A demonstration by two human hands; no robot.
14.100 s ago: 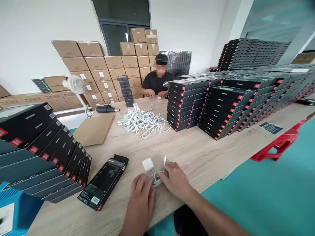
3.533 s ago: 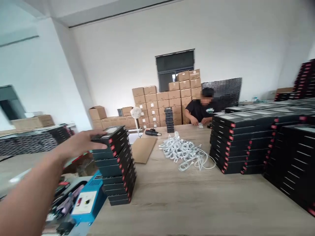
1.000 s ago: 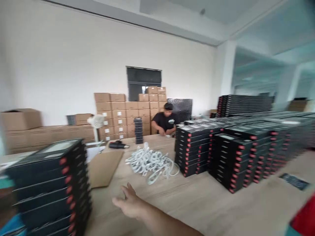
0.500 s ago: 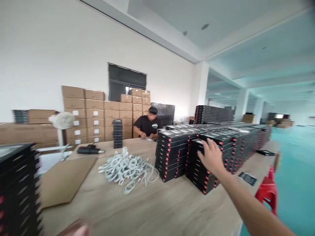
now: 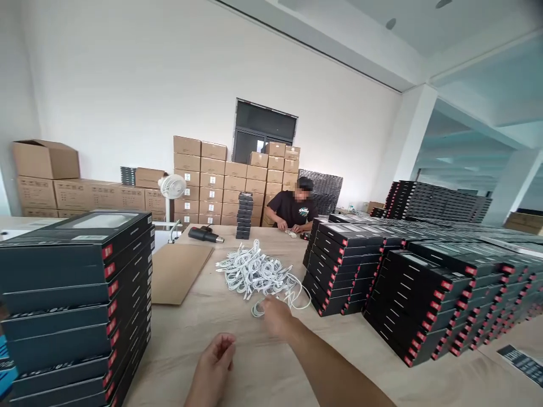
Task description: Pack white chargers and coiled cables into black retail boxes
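My right hand (image 5: 278,317) reaches over the table to the near edge of a pile of white cables (image 5: 254,268). Its fingers are closed on a small coiled white cable (image 5: 255,310), though the back of the hand hides the fingertips. Nearer to me, my left hand (image 5: 215,362) hovers over the bare wood with fingers loosely curled, a gap by the thumb and nothing visible in it. Left of it rises a tall stack of black boxes (image 5: 59,271) with red corner labels. More black boxes (image 5: 418,305) stand in stacks on the right.
A flat cardboard sheet (image 5: 180,274) lies left of the cables, with a black heat gun (image 5: 203,234) behind it. Beyond are a short stack of small dark boxes (image 5: 245,217), a white fan (image 5: 172,186) and a seated co-worker (image 5: 294,206). Brown cartons (image 5: 212,181) line the wall.
My right hand has left the black box stack on the right and moved left to the cables. My left hand has come further into view. The whole view has turned left.
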